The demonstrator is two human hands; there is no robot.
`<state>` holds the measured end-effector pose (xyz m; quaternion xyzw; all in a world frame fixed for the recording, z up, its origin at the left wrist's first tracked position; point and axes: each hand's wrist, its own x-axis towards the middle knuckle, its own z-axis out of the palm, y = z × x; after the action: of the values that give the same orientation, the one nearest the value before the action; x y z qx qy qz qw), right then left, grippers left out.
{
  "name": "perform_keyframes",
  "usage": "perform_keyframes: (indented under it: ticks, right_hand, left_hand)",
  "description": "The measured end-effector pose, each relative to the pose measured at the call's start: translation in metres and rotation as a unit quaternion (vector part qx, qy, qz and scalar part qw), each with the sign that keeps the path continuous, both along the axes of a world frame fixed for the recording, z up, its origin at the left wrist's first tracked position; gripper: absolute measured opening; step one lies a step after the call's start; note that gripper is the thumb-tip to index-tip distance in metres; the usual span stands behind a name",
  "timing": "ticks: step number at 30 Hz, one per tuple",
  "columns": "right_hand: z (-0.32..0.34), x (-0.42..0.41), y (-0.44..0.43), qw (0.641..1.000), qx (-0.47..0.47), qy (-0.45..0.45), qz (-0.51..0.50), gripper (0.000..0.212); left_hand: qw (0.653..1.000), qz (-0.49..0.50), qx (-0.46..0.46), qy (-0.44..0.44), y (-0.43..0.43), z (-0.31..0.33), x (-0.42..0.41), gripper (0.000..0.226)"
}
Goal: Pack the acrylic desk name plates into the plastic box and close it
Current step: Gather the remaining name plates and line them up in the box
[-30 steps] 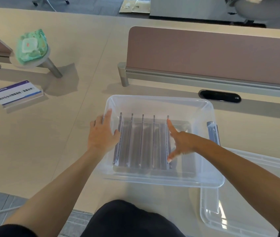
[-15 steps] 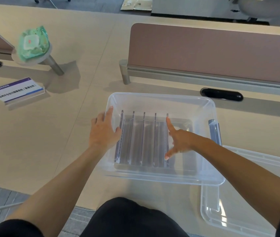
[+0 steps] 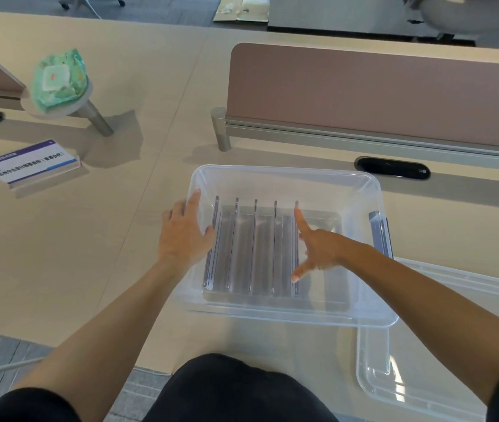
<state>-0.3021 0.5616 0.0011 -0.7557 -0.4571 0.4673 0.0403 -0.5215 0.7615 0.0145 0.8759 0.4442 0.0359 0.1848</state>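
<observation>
A clear plastic box stands on the desk in front of me. Several acrylic name plates stand in a row on its floor, edges up. My left hand rests over the box's left wall, thumb against the leftmost plate. My right hand is inside the box, fingers spread, index finger and thumb touching the rightmost plate. One more name plate with purple print lies on the desk at the far left. The clear lid lies at the lower right, partly under the box.
A brown desk divider runs behind the box, with a black cable slot below it. A green wipes pack sits on a round stand at the left. A grey-blue object stands against the box's right side.
Both hands have kept their places on the row of plates. Only the camera view has shifted slightly.
</observation>
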Motion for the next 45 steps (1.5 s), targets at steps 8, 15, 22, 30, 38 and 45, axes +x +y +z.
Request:
perform_keyframes:
  ticks: [8, 15, 22, 30, 38, 45]
  right_hand:
    - [0.000, -0.002, -0.001, 1.000, 0.011, 0.007, -0.003, 0.156]
    - [0.034, -0.011, 0.004, 0.991, 0.016, -0.135, -0.002, 0.120]
    - [0.101, -0.070, 0.056, 0.948, 0.093, -0.300, -0.051, 0.050]
    - [0.150, -0.199, 0.132, 0.960, 0.105, -0.260, 0.010, 0.039]
    - [0.151, -0.262, 0.208, 0.961, 0.128, -0.231, 0.081, 0.035]
    - [0.134, -0.273, 0.275, 0.960, 0.174, -0.169, 0.139, 0.035]
  left_hand:
    - [0.999, 0.013, -0.033, 0.002, -0.001, 0.005, 0.000, 0.080]
    - [0.989, 0.040, -0.121, -0.072, 0.000, 0.024, -0.011, 0.075]
    - [0.964, 0.080, -0.164, -0.194, 0.030, 0.036, -0.082, 0.054]
    - [0.946, 0.095, -0.201, -0.236, 0.067, 0.037, -0.199, 0.009]
    - [0.921, 0.162, -0.215, -0.282, 0.101, 0.041, -0.277, 0.007]
    - [0.886, 0.277, -0.225, -0.297, 0.134, 0.050, -0.307, 0.018]
